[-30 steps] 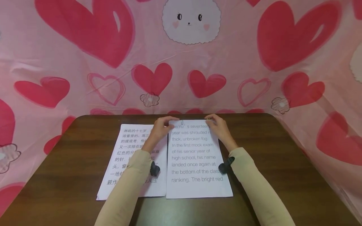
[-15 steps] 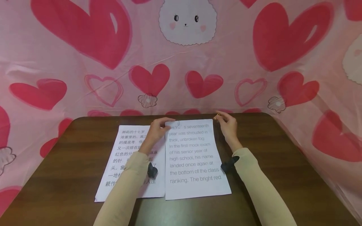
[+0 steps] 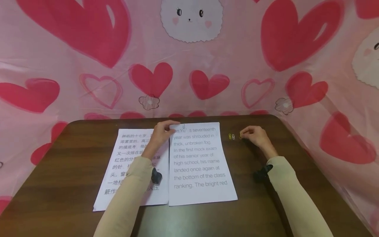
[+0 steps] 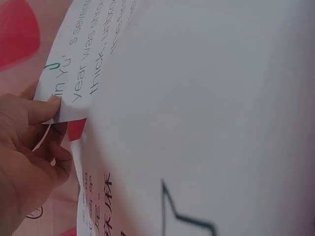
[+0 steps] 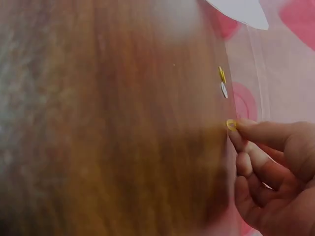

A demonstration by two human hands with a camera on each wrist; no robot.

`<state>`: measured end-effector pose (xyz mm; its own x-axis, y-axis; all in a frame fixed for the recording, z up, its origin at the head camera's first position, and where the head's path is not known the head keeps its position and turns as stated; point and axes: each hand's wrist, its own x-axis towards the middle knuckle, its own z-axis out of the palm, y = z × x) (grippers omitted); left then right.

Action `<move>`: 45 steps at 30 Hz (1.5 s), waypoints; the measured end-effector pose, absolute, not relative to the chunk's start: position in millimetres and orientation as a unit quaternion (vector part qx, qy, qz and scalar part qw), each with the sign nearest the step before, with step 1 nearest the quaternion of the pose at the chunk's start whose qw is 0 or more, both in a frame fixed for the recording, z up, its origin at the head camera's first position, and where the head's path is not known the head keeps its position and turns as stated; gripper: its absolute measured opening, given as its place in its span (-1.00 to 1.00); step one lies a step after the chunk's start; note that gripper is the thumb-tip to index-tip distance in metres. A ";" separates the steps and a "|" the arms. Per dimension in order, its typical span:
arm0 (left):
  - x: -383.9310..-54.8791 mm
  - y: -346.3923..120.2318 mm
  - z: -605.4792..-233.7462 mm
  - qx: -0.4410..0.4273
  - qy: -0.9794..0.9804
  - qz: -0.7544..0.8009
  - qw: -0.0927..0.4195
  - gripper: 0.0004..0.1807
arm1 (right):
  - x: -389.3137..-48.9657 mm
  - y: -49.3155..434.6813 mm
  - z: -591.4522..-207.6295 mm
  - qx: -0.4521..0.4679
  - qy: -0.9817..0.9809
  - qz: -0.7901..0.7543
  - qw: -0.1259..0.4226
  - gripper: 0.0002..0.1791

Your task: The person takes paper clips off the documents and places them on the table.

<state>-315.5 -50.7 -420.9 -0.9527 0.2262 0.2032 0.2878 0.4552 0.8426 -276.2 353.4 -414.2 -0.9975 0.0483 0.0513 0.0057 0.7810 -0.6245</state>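
Note:
My left hand [image 3: 161, 134] pinches the top left corner of a stack of printed English sheets [image 3: 204, 194] between thumb and fingers. A green paper clip [image 4: 52, 65] sits on that stack's top edge, beside the thumb. Over on the right, my right hand [image 3: 257, 136] pinches a yellow paper clip [image 5: 231, 125] between thumb and forefinger, low over the table. Just left of it lie another yellow paper clip [image 3: 230, 136] and a white paper clip [image 3: 233, 137], side by side. Printed Chinese sheets [image 3: 103, 202] lie left of the English ones, partly hidden under my left arm.
Everything lies on a dark brown wooden table [image 3: 296, 184]. A pink cloth with red hearts [image 3: 209, 85] hangs behind the table's far edge and at its sides. Each wrist carries a small black camera mount, the right one [image 3: 263, 172] close above the tabletop.
My right hand has left the English sheets' top right corner and moved right with the yellow paper clip, uncovering the two clips on the table. My left hand keeps its pinch.

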 end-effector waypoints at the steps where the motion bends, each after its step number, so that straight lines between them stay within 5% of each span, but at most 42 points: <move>1: -315.5 -51.3 -420.7 -0.148 -0.853 -0.500 0.030 -0.62 | -276.4 353.4 -413.5 -0.014 -0.942 0.334 0.017 -0.73; 7: -314.9 -51.5 -420.0 -0.146 -0.853 -0.499 0.033 -0.62 | -279.1 349.3 -413.9 -0.001 -0.945 0.326 0.008 -0.70; 19: -311.9 -48.9 -415.9 -0.148 -0.861 -0.485 0.042 -0.60 | -284.0 314.5 -406.8 0.039 -0.933 0.347 0.087 -0.67; 31: -311.8 -38.9 -416.7 -0.163 -0.857 -0.487 0.047 -0.60 | -305.7 207.2 -384.9 0.166 -0.929 0.324 0.062 -0.47; 45: -314.3 -45.0 -419.2 -0.188 -0.852 -0.485 0.062 -0.60 | -317.7 159.8 -390.3 0.184 -0.922 0.342 0.008 -0.73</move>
